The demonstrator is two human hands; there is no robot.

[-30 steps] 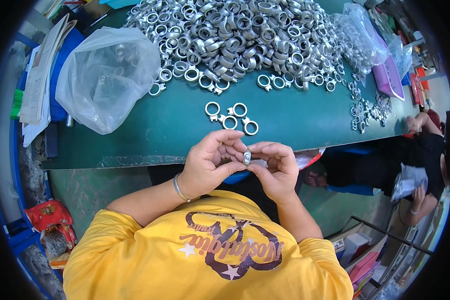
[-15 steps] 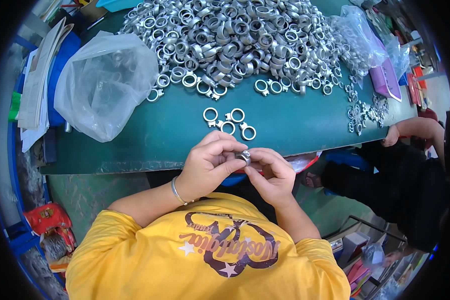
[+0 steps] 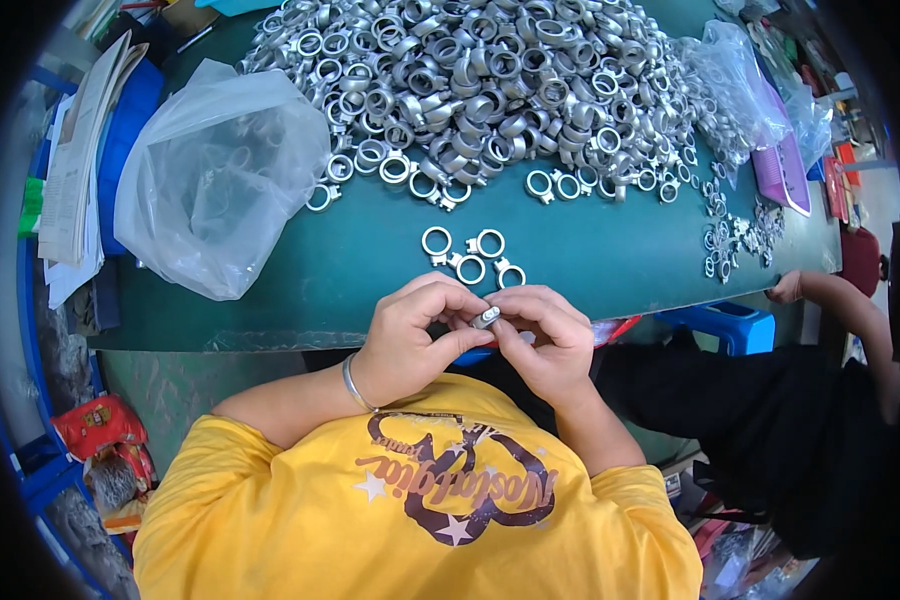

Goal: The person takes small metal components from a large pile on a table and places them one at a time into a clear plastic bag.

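Observation:
Between my fingertips, just off the table's near edge, is a small silver metal ring clamp, seen mostly from its lug side. My left hand pinches it from the left, thumb below and forefinger above. From the right, my right hand grips it too, thumb against its side. Fingers cover most of the ring. Several loose metal rings with lugs lie flat on the green table just beyond my hands. Farther back a large heap of the same rings spreads across the table.
A clear plastic bag stands left of the heap, beside papers. Right of it are another plastic bag, a purple basket and small metal parts. Another person's hand touches the table's right edge, near a blue stool.
The ring clamp has turned between my fingers, its lug now facing up. The view has shifted slightly. The person at right has moved closer, a dark-clothed leg reaching nearer my right arm.

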